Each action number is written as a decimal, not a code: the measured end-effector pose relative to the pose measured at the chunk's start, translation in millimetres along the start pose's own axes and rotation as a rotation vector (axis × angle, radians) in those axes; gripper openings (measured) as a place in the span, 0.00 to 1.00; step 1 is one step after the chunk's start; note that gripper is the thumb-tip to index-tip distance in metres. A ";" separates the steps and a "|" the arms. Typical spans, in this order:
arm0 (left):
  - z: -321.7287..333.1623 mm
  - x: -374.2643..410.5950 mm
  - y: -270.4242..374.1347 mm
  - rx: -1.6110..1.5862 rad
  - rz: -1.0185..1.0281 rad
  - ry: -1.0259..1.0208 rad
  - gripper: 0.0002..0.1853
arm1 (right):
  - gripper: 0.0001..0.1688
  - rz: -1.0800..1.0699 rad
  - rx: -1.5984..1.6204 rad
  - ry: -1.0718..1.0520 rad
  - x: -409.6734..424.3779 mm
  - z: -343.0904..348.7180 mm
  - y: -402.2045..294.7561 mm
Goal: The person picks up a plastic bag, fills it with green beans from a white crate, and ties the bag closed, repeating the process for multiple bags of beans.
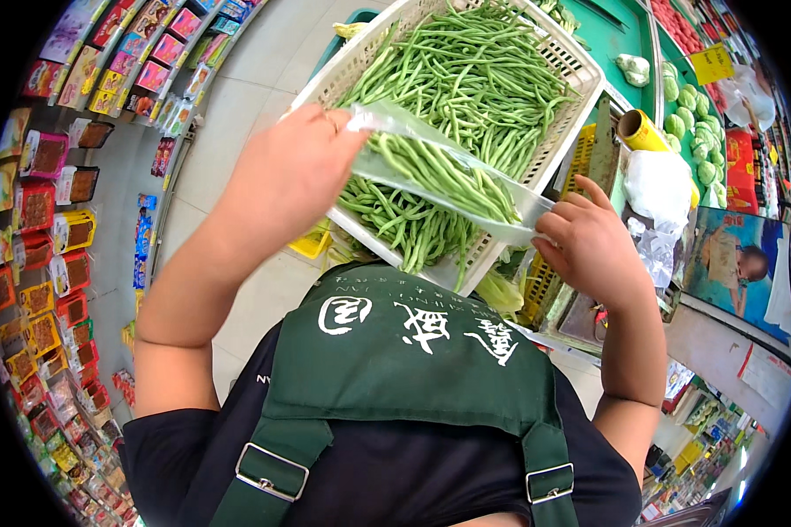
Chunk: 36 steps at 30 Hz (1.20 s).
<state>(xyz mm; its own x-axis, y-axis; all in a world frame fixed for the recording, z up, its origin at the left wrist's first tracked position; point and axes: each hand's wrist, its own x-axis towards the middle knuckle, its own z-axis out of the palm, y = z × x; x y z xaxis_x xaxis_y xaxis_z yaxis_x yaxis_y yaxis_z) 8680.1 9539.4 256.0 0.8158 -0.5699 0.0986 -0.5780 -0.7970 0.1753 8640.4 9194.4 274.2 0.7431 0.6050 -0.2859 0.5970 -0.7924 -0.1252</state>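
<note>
A large cream plastic crate point(583, 82) full of loose green beans point(461, 72) stands in front of me. Over it, a clear plastic wrap or bag point(395, 118) is stretched between my hands. A bundle of long green beans point(441, 174) lies lengthwise in it. My left hand point(303, 171) grips the bunched plastic at the left end, its fingertips partly hidden. At the right end my right hand point(583, 240) pinches the plastic between thumb and fingers, with the little finger raised.
Right of the crate are a yellow film roll point(643, 132), a white plastic bag point(659, 181) and a yellow crate point(539, 286). Round green vegetables point(699, 132) lie on a green display beyond. Packaged snacks point(46, 253) line shelves at left. Tiled floor point(247, 85) lies between.
</note>
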 end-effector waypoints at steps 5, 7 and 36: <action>11.9 -12.4 4.3 -0.561 0.125 0.152 0.16 | 0.21 -0.271 0.503 0.266 34.8 -1.9 -44.1; 26.7 -10.2 2.8 -1.061 -0.003 0.110 0.21 | 0.20 -0.157 0.620 0.082 66.0 22.5 -53.2; 31.1 -67.7 4.8 -1.568 0.113 -0.480 0.25 | 0.49 -0.247 -0.113 0.146 322.1 125.7 3.3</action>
<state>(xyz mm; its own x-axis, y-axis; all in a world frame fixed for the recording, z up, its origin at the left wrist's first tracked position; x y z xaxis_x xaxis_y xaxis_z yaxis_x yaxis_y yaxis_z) 8621.4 9567.9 219.7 0.5200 -0.8518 -0.0633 0.1984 0.0484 0.9789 8843.8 9376.9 62.3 0.6019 0.7896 -0.1192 0.7889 -0.6111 -0.0649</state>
